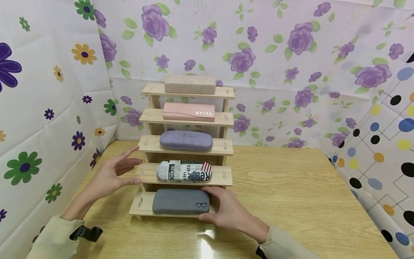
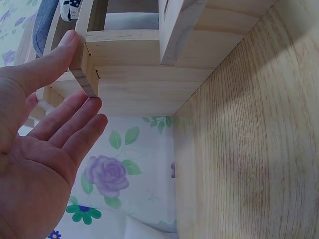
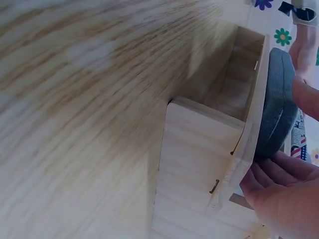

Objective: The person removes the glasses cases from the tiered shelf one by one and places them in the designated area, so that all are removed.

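A five-step wooden shelf rack (image 1: 139, 175) stands on the table with one glasses case per step. My right hand (image 1: 228, 208) holds the right end of the grey glasses case (image 1: 181, 201) on the lowest step, thumb at its front and fingers at its far side. In the right wrist view this grey case (image 3: 279, 104) lies on the step board, between thumb and fingers. My left hand (image 1: 110, 174) is at the rack's left side, fingers extended and spread. In the left wrist view its thumb and fingertips (image 2: 92, 102) are at a step board's end.
Above sit a newspaper-print case (image 1: 184, 171), a purple case (image 1: 185, 140), a pink case (image 1: 189, 111) and a beige case (image 1: 189, 84). The wood-grain table (image 1: 284, 201) extends right of the rack. Flowered cloth (image 1: 268, 108) hangs behind and at the left.
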Demonstrator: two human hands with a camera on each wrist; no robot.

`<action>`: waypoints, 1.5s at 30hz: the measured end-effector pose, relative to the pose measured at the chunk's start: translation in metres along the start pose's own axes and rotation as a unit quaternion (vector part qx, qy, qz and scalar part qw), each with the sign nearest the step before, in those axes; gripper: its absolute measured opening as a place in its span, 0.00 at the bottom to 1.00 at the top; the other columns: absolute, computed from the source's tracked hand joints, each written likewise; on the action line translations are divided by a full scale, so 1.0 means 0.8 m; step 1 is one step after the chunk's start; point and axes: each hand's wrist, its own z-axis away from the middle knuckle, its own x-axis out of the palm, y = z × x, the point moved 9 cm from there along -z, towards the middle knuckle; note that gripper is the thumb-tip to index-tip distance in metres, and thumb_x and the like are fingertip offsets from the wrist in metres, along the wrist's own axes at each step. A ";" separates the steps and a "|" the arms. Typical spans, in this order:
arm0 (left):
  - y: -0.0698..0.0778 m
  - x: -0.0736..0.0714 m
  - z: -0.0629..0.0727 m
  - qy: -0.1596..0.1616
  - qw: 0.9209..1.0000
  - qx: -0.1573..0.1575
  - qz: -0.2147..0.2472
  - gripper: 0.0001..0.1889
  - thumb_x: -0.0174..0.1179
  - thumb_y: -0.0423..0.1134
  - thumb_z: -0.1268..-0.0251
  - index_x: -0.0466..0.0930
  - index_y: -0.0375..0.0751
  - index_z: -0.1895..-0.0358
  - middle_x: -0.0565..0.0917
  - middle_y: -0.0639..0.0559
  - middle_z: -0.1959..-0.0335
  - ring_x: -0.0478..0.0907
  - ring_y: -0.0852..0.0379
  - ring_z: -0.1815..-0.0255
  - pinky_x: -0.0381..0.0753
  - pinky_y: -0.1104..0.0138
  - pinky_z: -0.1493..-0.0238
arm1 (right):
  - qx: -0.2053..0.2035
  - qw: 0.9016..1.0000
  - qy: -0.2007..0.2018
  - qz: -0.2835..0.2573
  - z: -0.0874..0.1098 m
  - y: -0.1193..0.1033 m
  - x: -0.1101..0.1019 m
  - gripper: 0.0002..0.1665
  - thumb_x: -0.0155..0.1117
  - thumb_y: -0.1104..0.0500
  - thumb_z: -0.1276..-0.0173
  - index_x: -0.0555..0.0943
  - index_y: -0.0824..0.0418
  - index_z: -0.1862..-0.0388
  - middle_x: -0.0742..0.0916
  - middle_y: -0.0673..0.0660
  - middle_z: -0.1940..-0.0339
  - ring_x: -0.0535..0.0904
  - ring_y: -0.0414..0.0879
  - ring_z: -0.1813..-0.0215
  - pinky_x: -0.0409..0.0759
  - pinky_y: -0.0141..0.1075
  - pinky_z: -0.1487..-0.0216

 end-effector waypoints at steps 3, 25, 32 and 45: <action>0.000 0.000 0.001 -0.001 1.000 -0.003 0.000 0.56 0.81 0.30 0.46 0.59 0.54 0.15 0.85 0.37 0.39 0.83 0.43 0.38 0.80 0.73 0.37 | 0.007 1.000 -0.003 -0.006 -0.002 0.001 0.002 0.50 0.87 0.47 0.45 0.77 0.62 0.27 0.83 0.55 0.31 0.78 0.52 0.30 0.75 0.50 0.24; -0.001 0.002 0.000 -0.004 1.000 -0.003 0.007 0.56 0.81 0.29 0.46 0.59 0.53 0.15 0.84 0.37 0.38 0.81 0.38 0.37 0.81 0.72 0.37 | 0.050 0.995 0.011 -0.081 -0.001 0.010 0.004 0.48 0.91 0.49 0.51 0.81 0.60 0.31 0.85 0.55 0.33 0.79 0.53 0.32 0.75 0.54 0.26; 0.000 0.001 0.000 -0.003 1.000 -0.004 0.010 0.56 0.81 0.28 0.46 0.59 0.52 0.15 0.84 0.36 0.38 0.81 0.39 0.37 0.81 0.72 0.38 | 0.055 0.996 0.011 -0.063 -0.003 0.007 0.006 0.51 0.91 0.48 0.53 0.81 0.60 0.30 0.85 0.55 0.34 0.81 0.50 0.36 0.79 0.51 0.29; -0.001 0.000 0.000 -0.002 1.000 -0.006 0.014 0.56 0.81 0.28 0.46 0.59 0.53 0.15 0.83 0.35 0.36 0.79 0.39 0.34 0.82 0.71 0.38 | 0.058 0.996 0.036 -0.056 -0.004 0.002 0.006 0.46 0.91 0.49 0.51 0.83 0.60 0.33 0.86 0.54 0.37 0.82 0.49 0.38 0.81 0.49 0.32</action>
